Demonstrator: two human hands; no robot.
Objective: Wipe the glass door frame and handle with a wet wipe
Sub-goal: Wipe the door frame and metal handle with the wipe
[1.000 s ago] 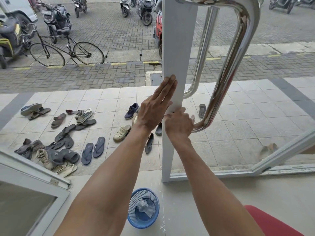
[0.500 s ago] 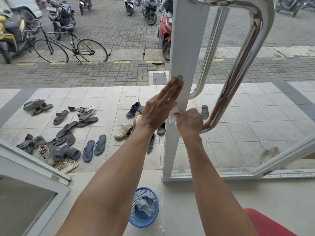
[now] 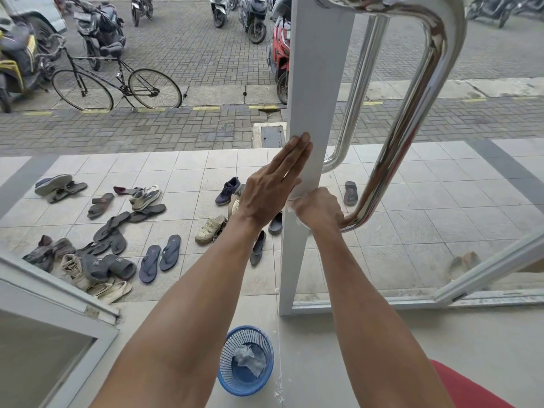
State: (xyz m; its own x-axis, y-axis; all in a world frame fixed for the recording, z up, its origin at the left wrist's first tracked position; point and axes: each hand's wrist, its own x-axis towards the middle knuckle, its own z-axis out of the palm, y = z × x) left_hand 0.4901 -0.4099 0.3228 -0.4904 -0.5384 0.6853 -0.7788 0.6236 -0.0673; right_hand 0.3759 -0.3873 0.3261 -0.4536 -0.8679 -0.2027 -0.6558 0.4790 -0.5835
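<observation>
Tiled porch outside an open glass door, brick paving and parked motorbikes beyond; bicycle [image 3: 117, 83] at 10 o'clock, scattered sandals [image 3: 159, 260] at 9 o'clock, blue basket [image 3: 225, 375] on the floor at 6 o'clock with a crumpled used wipe [image 3: 247, 359] inside. The white door frame [image 3: 318, 83] runs upright through centre view, and the chrome handle [image 3: 412, 128] bends off it toward 2 o'clock. The left hand [image 3: 273, 187] is flat with straight fingers together, pressed on the frame's left edge and holding nothing. The right hand [image 3: 319, 209] is just beside it at 4 o'clock, curled round the wet wipe [image 3: 293, 203]. Only a white scrap of the wipe shows at the fist's left side. It is pressed on the frame face where the handle's lower end meets it. Step in hand looks like wiping the lower frame near the handle mount. To do it well, brace the door with the flat left palm so it doesn't swing under pressure. Spread the wipe under the fingers rather than balling it, and run long up-down strokes covering face and edge. Then wrap the wipe round the tube at the mount and slide along the bend. Dirt likely collects at that joint, so work into it. The frame toward 6 o'clock looks not yet done, and how dirty the wipe is cannot be told.
</observation>
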